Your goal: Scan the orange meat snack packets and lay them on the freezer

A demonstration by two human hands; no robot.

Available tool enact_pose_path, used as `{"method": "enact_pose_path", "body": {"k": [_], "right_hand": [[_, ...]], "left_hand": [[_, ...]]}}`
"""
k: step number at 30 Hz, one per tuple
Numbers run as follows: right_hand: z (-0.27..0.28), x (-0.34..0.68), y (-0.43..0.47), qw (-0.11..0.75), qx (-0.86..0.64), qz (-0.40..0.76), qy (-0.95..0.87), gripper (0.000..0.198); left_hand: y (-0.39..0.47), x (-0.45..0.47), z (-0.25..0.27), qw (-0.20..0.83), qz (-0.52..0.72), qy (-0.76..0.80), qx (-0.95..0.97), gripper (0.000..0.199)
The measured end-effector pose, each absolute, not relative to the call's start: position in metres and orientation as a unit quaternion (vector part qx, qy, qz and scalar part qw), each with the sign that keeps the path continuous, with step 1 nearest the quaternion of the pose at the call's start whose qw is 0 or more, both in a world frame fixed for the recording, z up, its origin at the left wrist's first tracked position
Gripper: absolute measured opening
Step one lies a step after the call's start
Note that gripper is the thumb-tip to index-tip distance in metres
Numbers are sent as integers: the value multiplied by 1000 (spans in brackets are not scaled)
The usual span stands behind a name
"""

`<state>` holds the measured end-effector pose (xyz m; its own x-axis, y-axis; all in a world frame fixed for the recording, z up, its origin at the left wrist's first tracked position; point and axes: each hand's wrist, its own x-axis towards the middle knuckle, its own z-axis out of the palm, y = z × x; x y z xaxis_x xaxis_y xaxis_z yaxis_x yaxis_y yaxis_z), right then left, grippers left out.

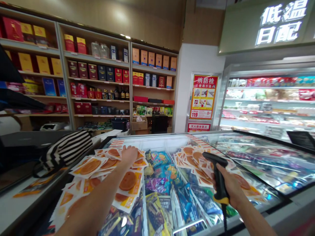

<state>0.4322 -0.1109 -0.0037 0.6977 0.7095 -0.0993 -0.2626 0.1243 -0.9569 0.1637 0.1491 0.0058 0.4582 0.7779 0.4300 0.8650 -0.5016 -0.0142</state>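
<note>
My left hand [129, 154] reaches over the far part of a loose pile of flat packets [127, 181], each printed with a round brown wafer or pancake. Its fingers bend down among the packets with their tips hidden, so whether they grip one is unclear. In my right hand [227, 180] is a black and yellow handheld barcode scanner [220, 178], its cable hanging down and its head toward the left. Behind the scanner, more of the same packets [193, 157] lie spread on the right.
Both piles lie on a glass-topped chest freezer [169, 139] with colourful bagged goods [159, 185] inside. A black-and-white striped bag [71, 147] sits on the left counter. Shelves of boxes [99, 72] stand behind; a lit chilled cabinet [268, 105] is at right.
</note>
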Motion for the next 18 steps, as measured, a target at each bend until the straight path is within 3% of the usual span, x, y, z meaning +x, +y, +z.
{"method": "enact_pose_path", "body": {"k": [10, 15, 18], "right_hand": [[-11, 462, -128, 732, -575, 319, -177, 29], [-15, 465, -131, 714, -606, 306, -171, 32], [-14, 464, -130, 722, -599, 304, -168, 31]], "left_hand": [[90, 330, -15, 29, -214, -333, -918, 28], [80, 389, -15, -20, -208, -316, -925, 36], [83, 402, -17, -37, -175, -318, -931, 27]]}}
